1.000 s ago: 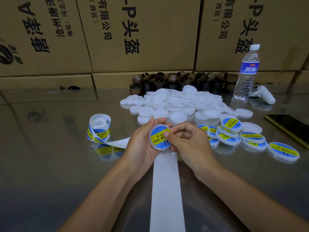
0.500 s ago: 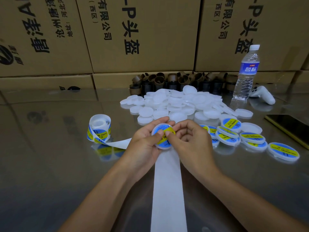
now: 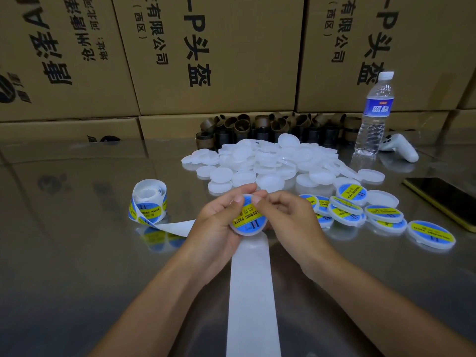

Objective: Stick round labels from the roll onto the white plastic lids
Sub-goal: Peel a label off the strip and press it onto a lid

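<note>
"Lid (image 3: 248,233) at centre frame: you hold it between both hands, over the white backing strip (image 3: 252,292) that runs toward you across the shiny table (image 3: 77,253)."

"Your left hand (image 3: 219,222) grips it from the side, fingers curled behind, thumb on the upper edge. A blue-and-yellow label (image 3: 247,219) covers its face."

"Your right hand (image 3: 288,217) pinches the same lid from the other side. Its thumb tip is beside the left thumb at the top of the label, fingers curled."

"To your left, the roll (image 3: 149,202) stands on edge, its strip trailing behind your left hand."

"Beyond your hands lies a heap of bare white lids (image 3: 270,161). To your right is a cluster of labelled lids (image 3: 360,210), some overlapping."

"Background: a water bottle (image 3: 374,117) stands upright beside a white controller (image 3: 399,148), and a phone (image 3: 445,199) lies flat at the right edge. Brown cardboard rings (image 3: 257,127) sit against stacked boxes (image 3: 206,47)."
</note>
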`<state>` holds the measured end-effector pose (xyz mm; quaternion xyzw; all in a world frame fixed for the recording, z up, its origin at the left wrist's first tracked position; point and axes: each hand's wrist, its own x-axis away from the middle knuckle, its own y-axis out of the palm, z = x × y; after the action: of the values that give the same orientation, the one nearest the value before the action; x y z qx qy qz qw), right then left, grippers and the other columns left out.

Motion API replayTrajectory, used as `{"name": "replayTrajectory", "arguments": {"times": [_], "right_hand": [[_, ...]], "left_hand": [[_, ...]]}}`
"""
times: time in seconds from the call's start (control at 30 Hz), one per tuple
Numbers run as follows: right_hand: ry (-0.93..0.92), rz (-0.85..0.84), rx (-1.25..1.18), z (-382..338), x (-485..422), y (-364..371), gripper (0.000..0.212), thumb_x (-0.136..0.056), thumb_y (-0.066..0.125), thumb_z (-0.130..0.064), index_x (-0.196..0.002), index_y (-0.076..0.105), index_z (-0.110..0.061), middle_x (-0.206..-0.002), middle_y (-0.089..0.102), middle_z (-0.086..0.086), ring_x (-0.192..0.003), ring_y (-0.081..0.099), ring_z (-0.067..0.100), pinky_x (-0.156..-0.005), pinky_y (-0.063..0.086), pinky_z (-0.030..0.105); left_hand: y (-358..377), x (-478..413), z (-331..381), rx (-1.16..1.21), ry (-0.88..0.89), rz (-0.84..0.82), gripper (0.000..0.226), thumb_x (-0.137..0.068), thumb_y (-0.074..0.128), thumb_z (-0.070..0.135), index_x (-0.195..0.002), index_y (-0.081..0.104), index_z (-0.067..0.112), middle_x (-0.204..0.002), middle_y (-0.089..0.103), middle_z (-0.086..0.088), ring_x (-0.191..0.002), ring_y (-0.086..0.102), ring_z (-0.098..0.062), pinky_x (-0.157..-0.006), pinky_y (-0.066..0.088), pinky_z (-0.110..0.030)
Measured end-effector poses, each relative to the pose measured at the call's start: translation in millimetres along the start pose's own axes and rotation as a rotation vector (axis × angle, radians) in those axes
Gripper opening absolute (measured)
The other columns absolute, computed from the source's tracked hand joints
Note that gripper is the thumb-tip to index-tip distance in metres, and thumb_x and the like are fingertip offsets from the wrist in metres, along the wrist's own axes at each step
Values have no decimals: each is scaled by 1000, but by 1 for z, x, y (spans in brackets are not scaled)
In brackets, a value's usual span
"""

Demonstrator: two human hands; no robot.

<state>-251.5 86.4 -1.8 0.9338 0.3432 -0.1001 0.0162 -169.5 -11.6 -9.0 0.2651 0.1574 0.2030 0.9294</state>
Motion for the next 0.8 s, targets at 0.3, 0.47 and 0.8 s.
{"name": "replayTrajectory", "arguments": {"times": [0.3, 0.47, 0.8], "right_hand": [[-94, 16, 16, 3, -2, 1, 21, -91, 59, -24, -79, 70, -10, -76, 72, 8, -75, 70, 20, -69, 54, 27], [-168, 57, -39, 1, 2, 1, 18, -85, 65, -25, -78, 70, -10, -74, 70, 11, -73, 69, 20, -68, 55, 26], [-151, 98, -28, 2, -1, -2, 15, -87, 65, -25, -75, 68, -17, -70, 71, 4, -65, 67, 10, -63, 53, 21]], "left_hand": [[0, 1, -2, -184, 18, 65, 34, -81, 59, 24, -108, 66, 4, -104, 72, -16, -93, 70, -21, -73, 55, -23], [-1, 4, -2, -259, 16, 112, 42, -77, 64, 30, -103, 66, -2, -97, 72, -18, -87, 70, -21, -72, 55, -23], [2, 5, -2, -245, -33, 54, 38, -77, 64, 25, -105, 65, 0, -99, 72, -18, -89, 71, -21, -76, 56, -24]]}}
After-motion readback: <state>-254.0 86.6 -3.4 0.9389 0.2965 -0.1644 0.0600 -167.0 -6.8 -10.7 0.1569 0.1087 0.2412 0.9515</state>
